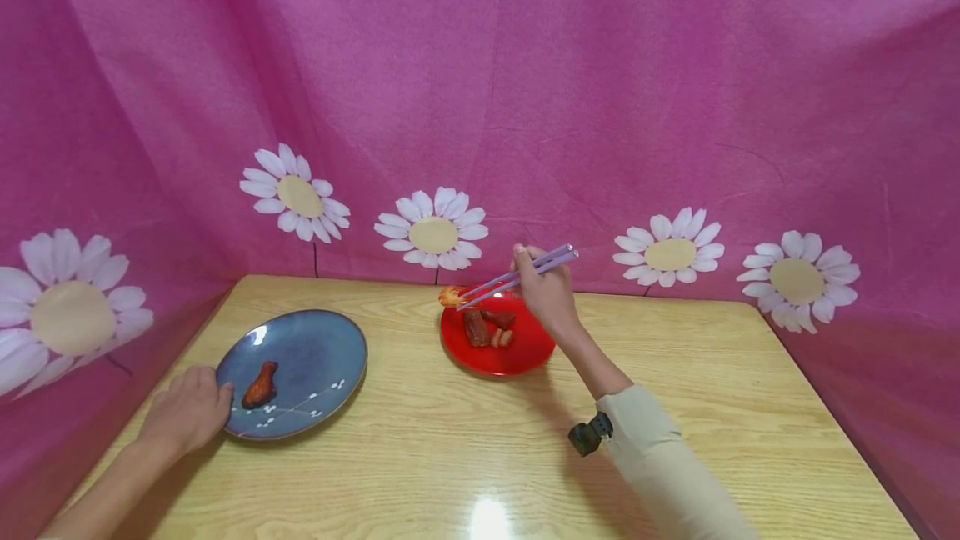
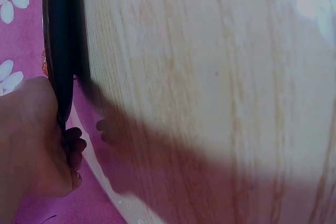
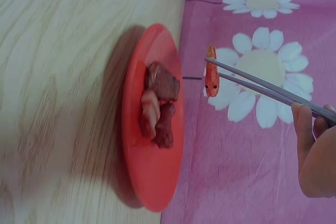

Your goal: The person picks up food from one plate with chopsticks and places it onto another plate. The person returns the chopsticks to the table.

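Note:
My right hand (image 1: 546,294) holds a pair of purple chopsticks (image 1: 510,279). Their tips pinch a small orange food piece (image 1: 451,297), raised above the far left rim of a red plate (image 1: 498,367). Dark spots mark that piece (image 3: 211,80) in the right wrist view. On the red plate lie a brown meat chunk (image 1: 476,328), a darker meat piece (image 1: 499,318) and some pale pinkish pieces (image 1: 502,338). At the left, my left hand (image 1: 189,409) grips the rim of a blue plate (image 1: 307,357), fingers (image 2: 76,153) curled at its edge. A chicken drumstick (image 1: 260,387) lies on it.
Both plates are on a light wooden table (image 1: 420,457). A pink cloth (image 1: 525,107) printed with white daisies hangs behind and along the sides. A black wrist device (image 1: 588,434) sits by the right sleeve cuff.

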A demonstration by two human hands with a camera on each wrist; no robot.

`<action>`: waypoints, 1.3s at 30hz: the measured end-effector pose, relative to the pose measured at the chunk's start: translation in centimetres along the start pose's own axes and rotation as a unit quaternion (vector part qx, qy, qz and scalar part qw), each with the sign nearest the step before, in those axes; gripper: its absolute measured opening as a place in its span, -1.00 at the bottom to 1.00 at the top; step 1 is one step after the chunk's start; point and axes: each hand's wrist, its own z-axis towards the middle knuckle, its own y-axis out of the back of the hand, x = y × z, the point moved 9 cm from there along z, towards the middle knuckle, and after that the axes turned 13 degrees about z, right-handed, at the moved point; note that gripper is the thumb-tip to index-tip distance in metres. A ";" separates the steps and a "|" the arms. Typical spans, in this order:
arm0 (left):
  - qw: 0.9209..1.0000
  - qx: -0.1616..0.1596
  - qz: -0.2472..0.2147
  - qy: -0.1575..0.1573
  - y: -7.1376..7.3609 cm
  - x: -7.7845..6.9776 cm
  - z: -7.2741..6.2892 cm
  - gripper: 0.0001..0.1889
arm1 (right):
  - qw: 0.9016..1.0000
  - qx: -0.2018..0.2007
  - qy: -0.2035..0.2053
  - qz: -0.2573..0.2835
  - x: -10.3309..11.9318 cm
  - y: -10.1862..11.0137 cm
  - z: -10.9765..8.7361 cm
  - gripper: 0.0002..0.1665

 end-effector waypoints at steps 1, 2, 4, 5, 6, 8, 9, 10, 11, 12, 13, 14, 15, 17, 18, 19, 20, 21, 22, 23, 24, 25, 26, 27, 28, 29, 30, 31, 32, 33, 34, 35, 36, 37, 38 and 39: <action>1.000 -0.001 0.000 0.000 0.0 0.0 0.0 -0.69 | 1.000 -0.004 0.001 -0.002 -0.1 0.3 0.0 -0.54; 1.000 -0.001 0.001 -0.001 0.0 0.0 0.0 -0.69 | 1.000 -0.008 0.001 -0.007 -0.1 0.6 0.0 -0.54; 1.000 -0.001 0.001 0.000 0.0 -0.1 0.0 -0.69 | 1.000 -0.013 -0.003 -0.008 -0.3 1.0 0.0 -0.54; 1.000 0.001 0.001 0.000 0.0 -0.1 0.0 -0.69 | 1.000 -0.016 -0.007 -0.008 -0.5 1.3 0.0 -0.54; 1.000 0.002 0.001 0.000 0.0 -0.1 0.0 -0.69 | 1.000 -0.019 -0.011 -0.010 -0.6 1.5 0.0 -0.54; 1.000 0.004 0.001 0.001 0.0 -0.1 0.0 -0.69 | 0.999 -0.021 -0.018 -0.015 -0.8 1.9 0.0 -0.55; 1.000 0.005 0.001 0.002 0.0 -0.1 0.0 -0.69 | 0.999 -0.022 -0.021 -0.017 -1.0 2.1 -0.1 -0.54; 1.000 0.006 0.002 0.002 0.0 -0.1 0.0 -0.68 | 0.999 -0.024 -0.024 -0.021 -1.1 2.3 -0.1 -0.54; 1.000 0.007 0.003 0.002 -0.1 -0.1 0.0 -0.68 | 0.999 -0.027 -0.025 -0.024 -1.2 2.6 0.0 -0.54; 1.000 0.007 0.003 0.002 -0.1 0.0 0.1 -0.68 | 0.999 -0.029 -0.024 -0.027 -1.3 2.8 0.0 -0.54; 1.000 0.007 0.003 0.001 -0.1 0.0 0.1 -0.68 | 0.999 -0.031 -0.023 -0.032 -1.3 3.0 0.0 -0.54; 1.000 0.006 0.003 0.001 -0.2 0.0 0.1 -0.68 | 0.999 -0.032 -0.024 -0.037 -1.4 3.2 0.0 -0.54; 1.000 0.006 0.003 0.001 -0.2 0.0 0.1 -0.68 | 0.998 -0.035 -0.023 -0.041 -1.5 3.5 0.0 -0.54; 1.000 0.005 0.003 0.002 -0.3 0.1 0.1 -0.68 | 0.998 -0.039 -0.019 -0.046 -1.6 3.8 0.0 -0.53; 1.000 0.005 0.004 0.002 -0.3 0.1 0.1 -0.68 | 0.998 -0.041 -0.017 -0.050 -1.6 4.0 0.1 -0.53; 1.000 0.005 0.004 0.002 -0.3 0.1 0.1 -0.69 | 0.997 -0.043 -0.016 -0.054 -1.6 4.2 0.1 -0.53; 1.000 0.005 0.005 0.002 -0.3 0.1 0.1 -0.69 | 0.997 -0.045 -0.015 -0.056 -1.7 4.4 0.1 -0.52; 1.000 0.006 0.004 0.001 -0.2 0.1 0.1 -0.69 | 0.997 -0.046 -0.013 -0.060 -1.6 4.6 0.1 -0.52; 1.000 0.007 0.004 0.001 -0.2 0.0 0.1 -0.69 | 0.997 -0.048 -0.011 -0.064 -1.6 4.8 0.1 -0.52; 1.000 0.007 0.004 0.001 -0.1 0.0 0.1 -0.69 | 0.997 -0.049 -0.008 -0.066 -1.6 4.9 0.1 -0.53; 1.000 0.006 0.003 0.000 0.0 0.0 0.1 -0.69 | 0.996 -0.049 -0.006 -0.070 -1.6 5.0 0.1 -0.53; 1.000 0.005 0.003 0.000 0.1 -0.1 0.0 -0.69 | 0.996 -0.050 -0.003 -0.072 -1.5 5.1 0.1 -0.53; 1.000 0.004 0.003 -0.001 0.2 -0.1 0.0 -0.69 | 0.996 -0.050 0.000 -0.075 -1.5 5.2 0.1 -0.53; 1.000 0.003 0.003 -0.001 0.2 -0.2 0.0 -0.69 | 0.996 -0.050 0.003 -0.078 -1.4 5.3 0.1 -0.54; 1.000 0.001 0.002 -0.002 0.3 -0.2 0.0 -0.69 | 0.995 -0.051 0.005 -0.080 -1.5 5.3 0.1 -0.54; 1.000 0.000 0.003 -0.003 0.4 -0.2 0.0 -0.70 | 0.995 -0.050 0.007 -0.081 -1.5 5.4 0.1 -0.54; 1.000 0.000 0.003 -0.003 0.4 -0.2 0.0 -0.70 | 0.995 -0.050 0.007 -0.084 -1.6 5.4 0.1 -0.53; 1.000 -0.001 0.004 -0.003 0.4 -0.2 0.0 -0.70 | 0.995 -0.051 0.008 -0.086 -1.6 5.5 0.1 -0.53; 1.000 -0.001 0.005 -0.002 0.3 -0.2 0.0 -0.70 | 0.995 -0.052 0.007 -0.087 -1.7 5.5 0.2 -0.53; 1.000 0.000 0.005 -0.002 0.3 -0.2 0.0 -0.70 | 0.995 -0.052 0.006 -0.087 -1.8 5.6 0.2 -0.53; 1.000 0.001 0.006 -0.002 0.2 -0.1 0.1 -0.70 | 0.995 -0.053 0.005 -0.084 -1.9 5.7 0.2 -0.53; 1.000 0.002 0.006 -0.001 0.1 -0.1 0.0 -0.70 | 0.995 -0.053 0.005 -0.082 -2.0 5.7 0.2 -0.54; 1.000 0.003 0.007 -0.001 0.1 -0.1 0.1 -0.70 | 0.995 -0.054 0.005 -0.080 -2.1 5.8 0.2 -0.54; 1.000 0.003 0.007 0.000 0.0 0.0 0.1 -0.70 | 0.995 -0.054 0.005 -0.078 -2.1 5.9 0.2 -0.54; 1.000 0.004 0.006 0.000 0.0 0.0 0.1 -0.70 | 0.996 -0.054 0.006 -0.077 -2.2 5.9 0.3 -0.54; 1.000 0.004 0.005 0.000 -0.1 0.0 0.1 -0.69 | 0.996 -0.054 0.007 -0.077 -2.2 6.0 0.3 -0.55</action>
